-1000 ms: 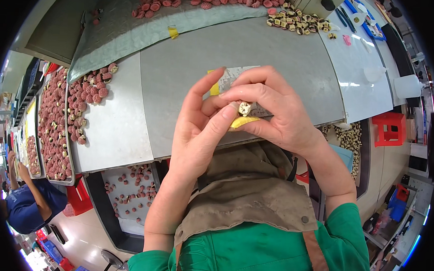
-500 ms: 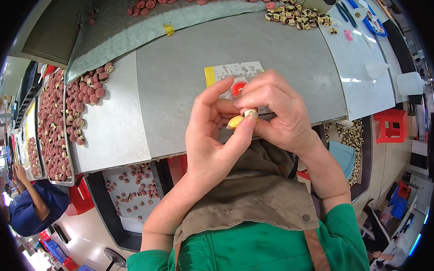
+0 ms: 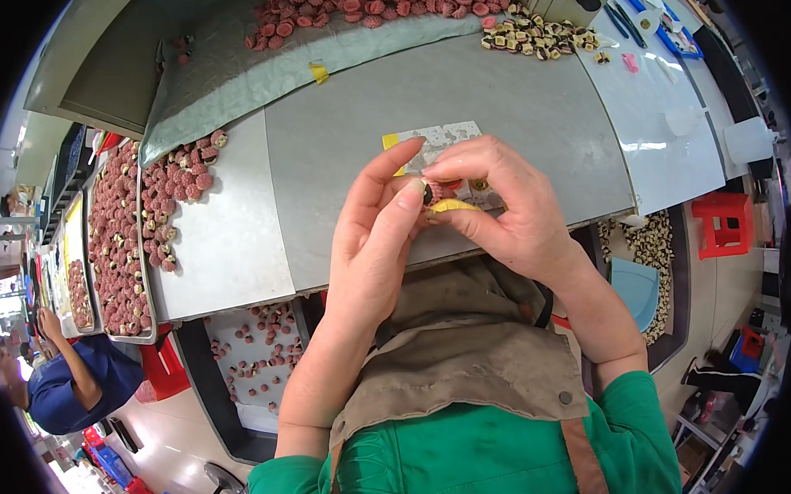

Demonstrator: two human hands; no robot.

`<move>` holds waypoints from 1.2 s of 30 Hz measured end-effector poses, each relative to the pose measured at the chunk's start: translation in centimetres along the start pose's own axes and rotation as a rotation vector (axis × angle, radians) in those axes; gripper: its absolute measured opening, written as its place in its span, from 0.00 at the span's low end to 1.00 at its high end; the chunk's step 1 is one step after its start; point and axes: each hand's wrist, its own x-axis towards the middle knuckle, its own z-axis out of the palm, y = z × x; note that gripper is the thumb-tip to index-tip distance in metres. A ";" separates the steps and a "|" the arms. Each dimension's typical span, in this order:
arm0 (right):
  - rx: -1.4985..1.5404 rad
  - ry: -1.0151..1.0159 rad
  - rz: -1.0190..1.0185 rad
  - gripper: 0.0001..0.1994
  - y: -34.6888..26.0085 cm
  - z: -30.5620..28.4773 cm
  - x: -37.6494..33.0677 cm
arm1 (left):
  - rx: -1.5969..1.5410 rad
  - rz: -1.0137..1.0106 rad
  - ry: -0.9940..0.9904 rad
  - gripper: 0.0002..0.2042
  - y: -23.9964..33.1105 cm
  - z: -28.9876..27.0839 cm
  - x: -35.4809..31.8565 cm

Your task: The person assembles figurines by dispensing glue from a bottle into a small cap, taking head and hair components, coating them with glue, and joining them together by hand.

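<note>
The left hand (image 3: 374, 246) and the right hand (image 3: 510, 212) meet over the front edge of a grey, matte metal table (image 3: 505, 103). Between their fingertips they pinch a small round piece (image 3: 432, 194), dark and reddish, with a rough skin. Just under it, at 5 o'clock, a thin yellow blade-like tool (image 3: 453, 205) comes out of the right hand's closed fingers. Its long axis lies almost flat, and its tip points to 9 o'clock, toward the left thumb. The left thumb and forefinger press on the piece from the 8 o'clock side; the right fingers curl over it from 2 o'clock. How the piece itself is turned I cannot tell, it is mostly covered.

Behind the hands, at 12 o'clock, a pale flat card (image 3: 434, 139) lies on the table. Farther at 12 o'clock a heap of red wrinkled shells (image 3: 360, 6) rests on a creased grey-green cloth (image 3: 245, 76). At 9 o'clock, trays (image 3: 117, 229) hold more red pieces.
</note>
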 end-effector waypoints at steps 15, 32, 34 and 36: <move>-0.401 0.001 0.236 0.16 4.5 -9.6 1.8 | 1.999 0.637 0.347 0.11 7.2 -10.9 0.7; -1.019 -0.013 -0.043 0.09 12.2 -9.8 6.5 | 1.733 0.782 0.033 0.16 2.8 -4.3 22.5; -0.953 0.122 -0.113 0.08 12.6 -9.6 6.4 | 1.632 0.718 -0.064 0.14 3.0 -5.3 23.6; -0.933 0.070 -0.042 0.08 11.0 -9.4 6.7 | 1.601 0.690 -0.160 0.15 4.7 -7.5 23.2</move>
